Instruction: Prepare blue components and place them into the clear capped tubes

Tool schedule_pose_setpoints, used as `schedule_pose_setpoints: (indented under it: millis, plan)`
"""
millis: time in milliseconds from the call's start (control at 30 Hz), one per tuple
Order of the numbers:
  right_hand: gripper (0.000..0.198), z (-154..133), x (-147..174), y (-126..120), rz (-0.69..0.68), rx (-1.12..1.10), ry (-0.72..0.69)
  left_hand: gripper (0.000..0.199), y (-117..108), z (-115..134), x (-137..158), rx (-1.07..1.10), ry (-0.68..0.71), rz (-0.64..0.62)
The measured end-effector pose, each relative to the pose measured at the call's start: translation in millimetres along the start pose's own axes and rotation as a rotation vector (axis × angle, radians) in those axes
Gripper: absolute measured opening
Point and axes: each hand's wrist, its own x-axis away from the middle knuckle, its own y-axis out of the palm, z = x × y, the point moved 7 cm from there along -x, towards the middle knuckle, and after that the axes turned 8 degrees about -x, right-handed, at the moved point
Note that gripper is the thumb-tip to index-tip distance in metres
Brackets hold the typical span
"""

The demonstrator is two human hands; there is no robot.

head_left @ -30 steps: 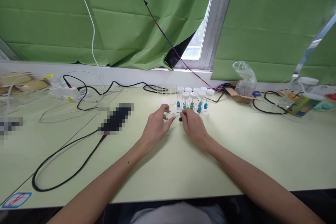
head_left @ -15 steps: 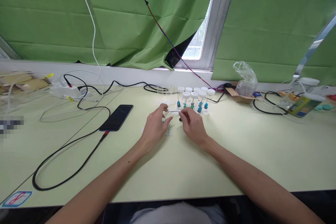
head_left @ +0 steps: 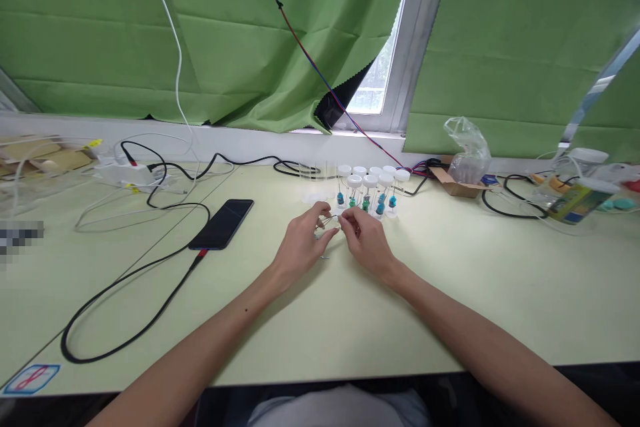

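Apparently positioning wire [head_left: 330, 217] between left hand [head_left: 301, 238] and right hand [head_left: 369, 238], just in front of vials [head_left: 370, 181]. Seemingly pinching wire narrowly at right; at left, holding thumb apart from forefinger, cannot tell whether gripping. Next probably calls for steady fingertip control.

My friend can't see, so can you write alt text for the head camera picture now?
A person's right hand pinches a thin piece, too small to make out, close to the left hand, over a pale table. Just beyond stand clear, white-topped containers; a dark phone, plugged in, lies to the left, and green curtains hang at the back.
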Motion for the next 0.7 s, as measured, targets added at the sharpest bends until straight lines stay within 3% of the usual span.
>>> schedule_pose_setpoints:
  millis: [433, 700]
  plan:
    - [0.016, -4, 0, -3, 0.028, -0.049, -0.024, 0.024, -3, 1, -1, 0.067, -0.011, 0.029]
    - [0.017, -3, -2, -6, 0.051, 0.032, -0.032, 0.028, -21, 1, -3, 0.186, -0.081, 0.215]
